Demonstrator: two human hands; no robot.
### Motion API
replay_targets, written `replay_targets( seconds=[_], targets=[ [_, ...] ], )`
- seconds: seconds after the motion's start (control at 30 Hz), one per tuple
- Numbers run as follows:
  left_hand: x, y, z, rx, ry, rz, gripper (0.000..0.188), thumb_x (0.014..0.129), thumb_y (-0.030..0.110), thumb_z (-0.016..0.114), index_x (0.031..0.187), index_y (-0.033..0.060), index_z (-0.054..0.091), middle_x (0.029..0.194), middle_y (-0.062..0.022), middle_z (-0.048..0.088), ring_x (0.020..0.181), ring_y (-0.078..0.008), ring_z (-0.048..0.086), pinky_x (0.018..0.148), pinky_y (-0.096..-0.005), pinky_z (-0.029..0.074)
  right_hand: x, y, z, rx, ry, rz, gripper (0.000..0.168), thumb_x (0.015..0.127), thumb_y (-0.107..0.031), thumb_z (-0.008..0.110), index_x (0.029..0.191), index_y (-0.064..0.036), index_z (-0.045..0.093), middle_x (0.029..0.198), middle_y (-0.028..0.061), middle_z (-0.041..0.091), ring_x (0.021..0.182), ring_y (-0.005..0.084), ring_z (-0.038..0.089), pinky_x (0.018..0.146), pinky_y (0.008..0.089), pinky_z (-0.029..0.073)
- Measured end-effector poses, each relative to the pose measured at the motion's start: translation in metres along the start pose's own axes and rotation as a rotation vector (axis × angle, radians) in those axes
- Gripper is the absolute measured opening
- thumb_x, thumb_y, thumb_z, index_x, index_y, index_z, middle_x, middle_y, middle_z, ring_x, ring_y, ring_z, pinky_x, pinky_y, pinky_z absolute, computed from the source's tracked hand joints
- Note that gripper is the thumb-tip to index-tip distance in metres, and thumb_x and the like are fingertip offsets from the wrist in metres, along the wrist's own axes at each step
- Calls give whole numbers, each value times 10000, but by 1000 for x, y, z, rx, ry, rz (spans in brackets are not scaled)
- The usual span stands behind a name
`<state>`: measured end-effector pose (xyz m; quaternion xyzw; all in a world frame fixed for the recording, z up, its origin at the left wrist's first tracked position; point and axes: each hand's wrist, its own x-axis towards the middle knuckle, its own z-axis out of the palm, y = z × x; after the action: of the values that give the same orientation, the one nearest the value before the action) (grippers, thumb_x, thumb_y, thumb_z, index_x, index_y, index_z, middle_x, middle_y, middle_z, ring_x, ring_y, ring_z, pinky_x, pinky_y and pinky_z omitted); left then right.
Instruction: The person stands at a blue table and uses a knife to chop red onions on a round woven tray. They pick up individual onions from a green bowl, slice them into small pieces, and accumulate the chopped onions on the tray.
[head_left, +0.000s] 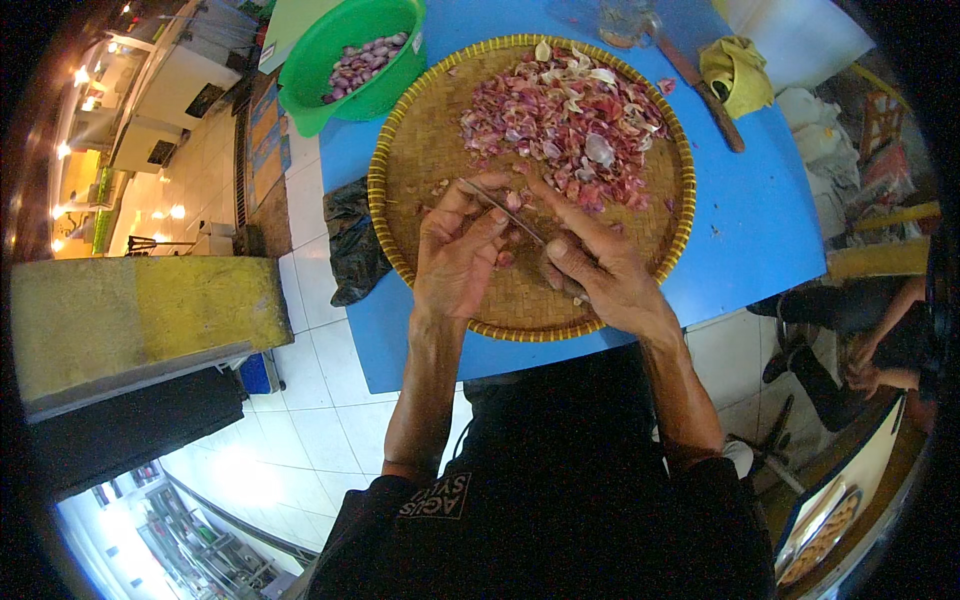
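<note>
My left hand (459, 251) is over a round woven bamboo tray (381, 217) and pinches a small shallot (513, 201) at its fingertips. My right hand (611, 274) grips a small knife (517, 217), its handle mostly hidden in the palm. The thin blade slants across to the left fingers, and the right index finger reaches past the shallot. Beyond both hands, a heap of pinkish shallot skins (555, 127) covers the tray's far part. A few small shallot pieces (504, 259) lie beneath the hands.
A green plastic basin (300, 94) holds several shallots (367, 66). On the blue table (757, 247) are a long brown-handled tool (712, 109), a yellow cloth (742, 71) and a glass (626, 22). A black plastic bag (356, 244) hangs at the left edge. Another person (862, 352) sits at the right.
</note>
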<state>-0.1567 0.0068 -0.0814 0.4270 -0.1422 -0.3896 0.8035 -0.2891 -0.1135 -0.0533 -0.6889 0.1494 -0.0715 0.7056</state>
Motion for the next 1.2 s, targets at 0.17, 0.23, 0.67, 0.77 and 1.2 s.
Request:
replay_targets(
  seconds=[0.17, 0.23, 0.67, 0.77, 1.2],
  targets=[
    [-2, -5, -7, -21, -39, 2, 195, 876, 35, 625, 1068, 32, 598, 987, -52, 652, 815, -128, 627, 593, -239, 498, 2, 5, -4, -125, -34, -10, 428, 986, -214, 464, 1409, -163, 429, 678, 11, 501, 629, 100, 447, 613, 260, 408],
    [-3, -4, -5, -13, -20, 2, 170, 871, 45, 638, 1037, 26, 606, 968, -55, 659, 783, -130, 634, 585, -237, 509, 2, 5, -3, -96, -27, -44, 415, 981, -218, 481, 1391, -160, 457, 655, -19, 488, 597, 62, 402, 518, 211, 336],
    [-7, -2, 4, 68, 45, -5, 147, 868, 69, 653, 1005, 25, 626, 966, -80, 678, 760, -134, 644, 605, -224, 517, -2, -5, -18, -47, -15, 40, 464, 982, -170, 471, 1437, -155, 380, 734, -8, 549, 672, 75, 485, 624, 234, 433],
    [-6, -1, 10, 94, 37, 28, 123, 874, 81, 649, 983, 29, 624, 938, -80, 678, 740, -131, 641, 588, -216, 506, -3, 0, -13, -43, -52, -15, 454, 977, -166, 480, 1420, -119, 391, 736, 0, 545, 676, 78, 492, 620, 239, 433],
    [-5, -3, 6, 108, 31, 30, 84, 880, 116, 652, 912, 46, 618, 787, -56, 676, 644, -113, 629, 538, -203, 481, 2, 6, -17, 95, -74, 21, 394, 969, -200, 510, 1342, -88, 451, 688, -20, 532, 610, 54, 456, 530, 220, 356]
  ],
)
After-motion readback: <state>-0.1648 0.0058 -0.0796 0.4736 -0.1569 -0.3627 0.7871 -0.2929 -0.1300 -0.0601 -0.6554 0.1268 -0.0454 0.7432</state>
